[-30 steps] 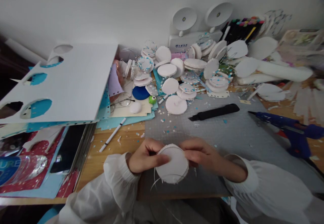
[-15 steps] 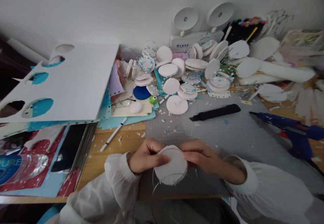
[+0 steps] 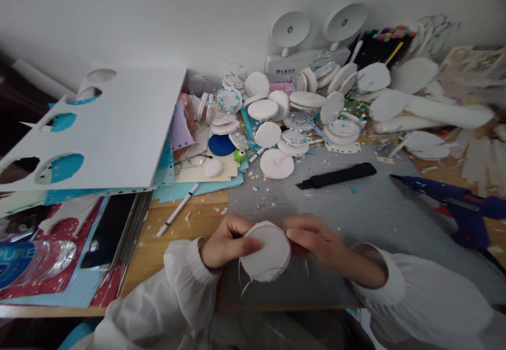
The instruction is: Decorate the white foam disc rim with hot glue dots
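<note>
We recognise a craft workplace, arranged on a wooden desk (image 3: 154,260) against a plain pale wall (image 3: 158,18). As evidence we note a grey cutting mat (image 3: 356,207) bearing a black utility knife (image 3: 336,176), a blue glue gun (image 3: 454,194) at right, and many white discs (image 3: 268,135) heaped at the far side, some trimmed in blue. We further observe coloured markers (image 3: 389,36) at far right and, at left, a white board (image 3: 126,123) with round cutouts. A phone (image 3: 108,229), bottle (image 3: 35,260) and spectacles (image 3: 197,158) suggest a personal desk; whether home or studio, we cannot tell.
</note>
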`<action>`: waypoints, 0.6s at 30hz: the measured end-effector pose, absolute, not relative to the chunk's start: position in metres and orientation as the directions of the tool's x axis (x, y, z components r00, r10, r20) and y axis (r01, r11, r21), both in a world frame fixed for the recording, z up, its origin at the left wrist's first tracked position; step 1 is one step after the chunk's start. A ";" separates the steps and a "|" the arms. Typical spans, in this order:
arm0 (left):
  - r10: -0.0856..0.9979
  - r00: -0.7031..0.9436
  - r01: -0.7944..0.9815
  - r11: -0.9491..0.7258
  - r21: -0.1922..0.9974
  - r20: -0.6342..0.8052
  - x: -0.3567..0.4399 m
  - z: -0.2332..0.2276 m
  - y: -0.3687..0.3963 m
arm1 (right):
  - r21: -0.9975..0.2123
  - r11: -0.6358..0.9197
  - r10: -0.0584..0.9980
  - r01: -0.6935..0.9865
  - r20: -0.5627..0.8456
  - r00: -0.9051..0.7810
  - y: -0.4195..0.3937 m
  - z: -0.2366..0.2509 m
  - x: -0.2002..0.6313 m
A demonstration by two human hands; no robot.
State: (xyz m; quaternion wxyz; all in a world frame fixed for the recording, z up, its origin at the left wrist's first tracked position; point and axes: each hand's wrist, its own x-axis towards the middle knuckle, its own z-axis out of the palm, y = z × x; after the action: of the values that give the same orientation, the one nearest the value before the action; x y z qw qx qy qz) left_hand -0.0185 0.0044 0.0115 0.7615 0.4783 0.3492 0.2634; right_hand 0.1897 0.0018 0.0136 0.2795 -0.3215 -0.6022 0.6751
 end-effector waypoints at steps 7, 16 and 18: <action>0.709 0.668 -0.063 0.355 0.933 -0.225 -0.019 0.011 0.007 | -0.995 -0.005 0.770 0.095 -0.064 -0.635 0.003 0.016 0.187; 0.773 0.479 -0.165 0.544 0.823 -0.415 -0.013 0.017 0.005 | -0.975 -0.222 0.710 0.002 -0.163 -0.685 0.001 0.015 0.189; 0.776 0.456 -0.178 0.559 0.810 -0.435 -0.014 0.016 0.006 | -0.951 -0.305 0.668 -0.044 -0.181 -0.722 0.000 0.013 0.189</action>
State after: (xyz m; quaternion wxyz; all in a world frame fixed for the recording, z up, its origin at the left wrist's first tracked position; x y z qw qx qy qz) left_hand -0.0139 0.0057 0.0158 0.7760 0.3549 0.4212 0.3075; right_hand 0.1893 0.0005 0.0133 0.2359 -0.2888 -0.5401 0.7545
